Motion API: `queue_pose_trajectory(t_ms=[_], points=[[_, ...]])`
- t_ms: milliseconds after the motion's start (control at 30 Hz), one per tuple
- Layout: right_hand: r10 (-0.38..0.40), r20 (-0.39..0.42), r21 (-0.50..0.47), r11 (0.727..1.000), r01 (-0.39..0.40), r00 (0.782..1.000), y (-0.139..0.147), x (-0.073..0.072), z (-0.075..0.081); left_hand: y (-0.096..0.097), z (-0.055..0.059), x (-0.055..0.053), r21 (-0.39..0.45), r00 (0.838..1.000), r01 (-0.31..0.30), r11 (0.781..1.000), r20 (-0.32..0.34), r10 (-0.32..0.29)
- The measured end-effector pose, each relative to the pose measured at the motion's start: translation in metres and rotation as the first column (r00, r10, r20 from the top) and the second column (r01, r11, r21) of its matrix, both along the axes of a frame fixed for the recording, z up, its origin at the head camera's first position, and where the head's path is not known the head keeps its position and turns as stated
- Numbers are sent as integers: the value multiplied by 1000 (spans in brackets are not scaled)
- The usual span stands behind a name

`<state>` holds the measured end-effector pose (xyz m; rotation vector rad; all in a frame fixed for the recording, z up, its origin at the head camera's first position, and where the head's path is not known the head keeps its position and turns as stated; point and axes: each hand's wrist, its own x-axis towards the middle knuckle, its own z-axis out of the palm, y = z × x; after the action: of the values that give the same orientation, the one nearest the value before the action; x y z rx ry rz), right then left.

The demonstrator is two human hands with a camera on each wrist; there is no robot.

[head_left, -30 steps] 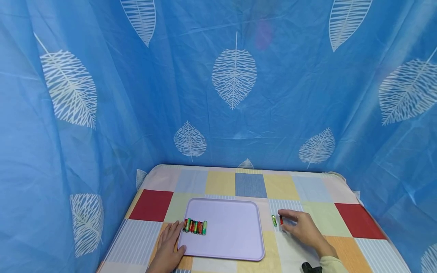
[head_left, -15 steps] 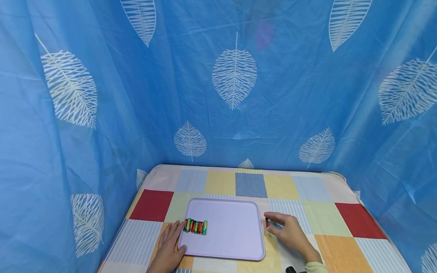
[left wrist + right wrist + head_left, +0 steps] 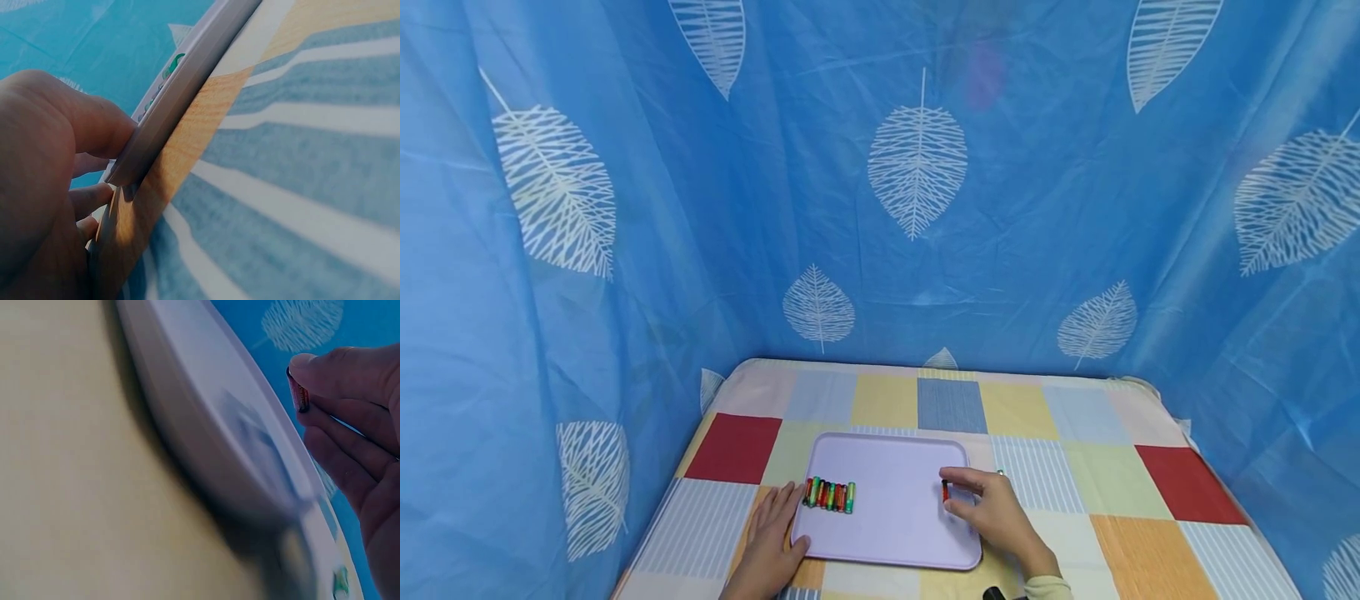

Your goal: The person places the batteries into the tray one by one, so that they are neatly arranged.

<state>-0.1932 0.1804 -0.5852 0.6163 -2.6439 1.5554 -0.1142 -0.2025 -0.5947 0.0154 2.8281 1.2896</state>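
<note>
Between the thumb and fingertips of my right hand [image 3: 1000,510], a small red-and-black battery [image 3: 945,491] is pinched, over the right part of the lilac tray [image 3: 895,533]. The right wrist view shows the same battery [image 3: 299,392] at the thumb tip. My left hand [image 3: 767,542] rests at the tray's left edge with its fingers extended. Its thumb [image 3: 103,128] touches the tray rim in the left wrist view. On the tray's left side lies a row of several red and green batteries [image 3: 830,496], side by side.
A green battery [image 3: 1001,472] lies on the patchwork tablecloth [image 3: 1120,475] right of the tray, mostly hidden behind my right hand. Blue leaf-print curtains [image 3: 1000,208] enclose the table at the back and sides.
My right hand has carried the red-and-black battery leftward, from the cloth beside the green battery to above the tray. My left hand and the battery row have stayed in place.
</note>
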Motion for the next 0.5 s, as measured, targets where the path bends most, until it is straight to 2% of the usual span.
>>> queue_pose_trajectory(t_ms=[100,333,500], points=[[22,-7,-17,1000,-22,1000,-15,1,2,0,1,-1,0,1000,-4,1000,1,4],[91,-121,-21,995,-94,989,-52,-1,1,0,0,-1,-1,1000,-1,1000,-2,1],[122,-137,-14,992,-125,983,-76,-2,-1,-1,-1,-1,4,1000,4,1000,-5,-4]])
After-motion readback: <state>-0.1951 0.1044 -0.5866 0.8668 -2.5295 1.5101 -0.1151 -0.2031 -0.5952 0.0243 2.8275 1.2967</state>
